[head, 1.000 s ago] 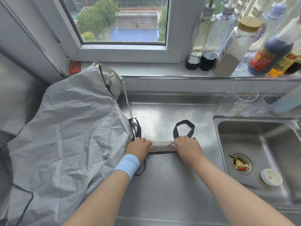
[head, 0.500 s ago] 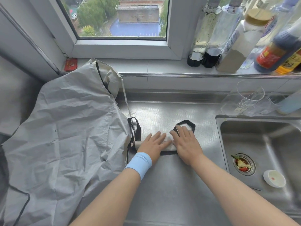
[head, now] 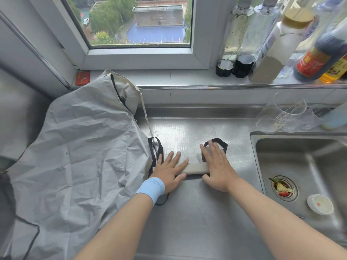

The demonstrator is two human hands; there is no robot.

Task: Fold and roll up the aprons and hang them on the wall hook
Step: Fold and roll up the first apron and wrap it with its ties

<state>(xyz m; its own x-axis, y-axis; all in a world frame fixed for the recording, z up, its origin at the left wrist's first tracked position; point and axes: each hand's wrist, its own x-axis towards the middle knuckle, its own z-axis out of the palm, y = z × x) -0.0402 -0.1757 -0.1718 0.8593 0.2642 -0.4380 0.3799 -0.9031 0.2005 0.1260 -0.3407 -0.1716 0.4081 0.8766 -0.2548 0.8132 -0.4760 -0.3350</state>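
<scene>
A small beige rolled apron with black straps lies on the steel counter. My left hand, with a blue wristband, presses flat on the roll's left end, fingers straight. Flat on the right end lies my right hand, its fingers reaching over a black strap loop. A second, large grey apron lies spread out and crumpled to the left, with black trim and a pale tie.
The sink at right holds a strainer with food scraps and a small white dish. Clear glasses stand behind the sink. Several bottles line the window ledge. A red card lies on the ledge's left end.
Both hands went from gripping the roll with curled fingers to lying flat with straight fingers over it, pushing forward and then drawing slightly back. The roll's middle shows again between them.
</scene>
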